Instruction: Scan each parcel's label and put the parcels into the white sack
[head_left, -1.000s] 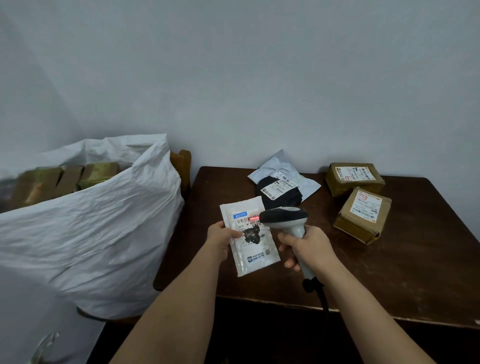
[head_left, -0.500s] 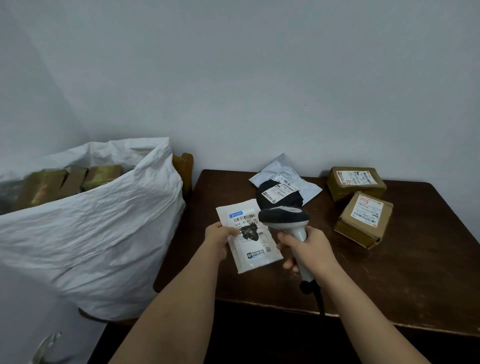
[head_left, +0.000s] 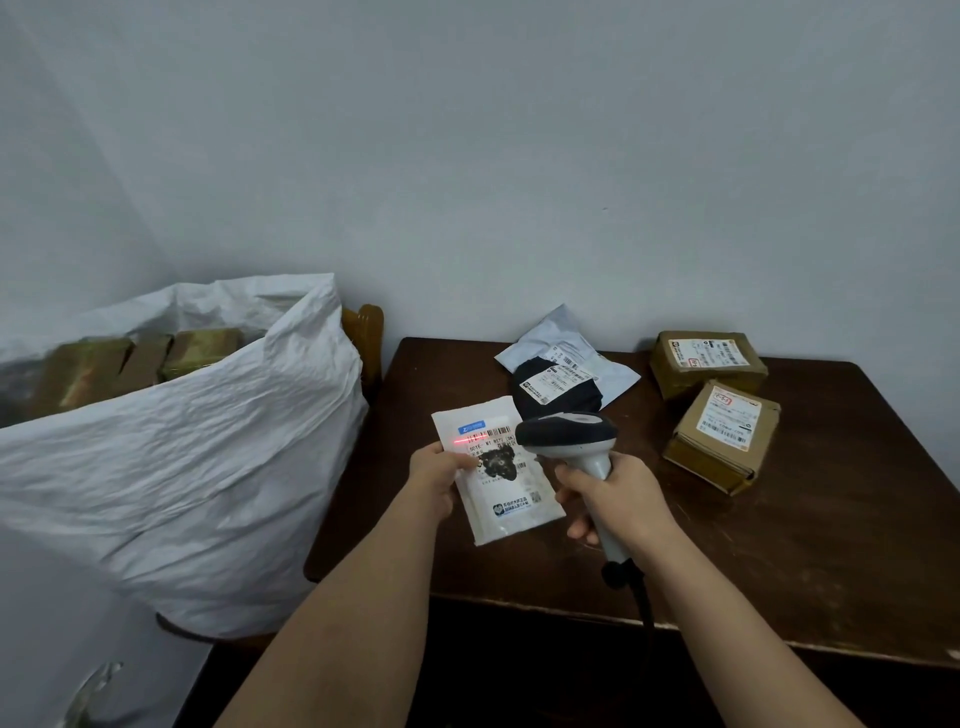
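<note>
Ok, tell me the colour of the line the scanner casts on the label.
Red, seen in the head view.

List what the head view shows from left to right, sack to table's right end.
White sack → chair back → left hand → white parcel → scanner → right hand → near box.

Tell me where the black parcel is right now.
The black parcel lies at the back of the table, on a grey mailer, left of the two cardboard boxes, just beyond the scanner.
</note>
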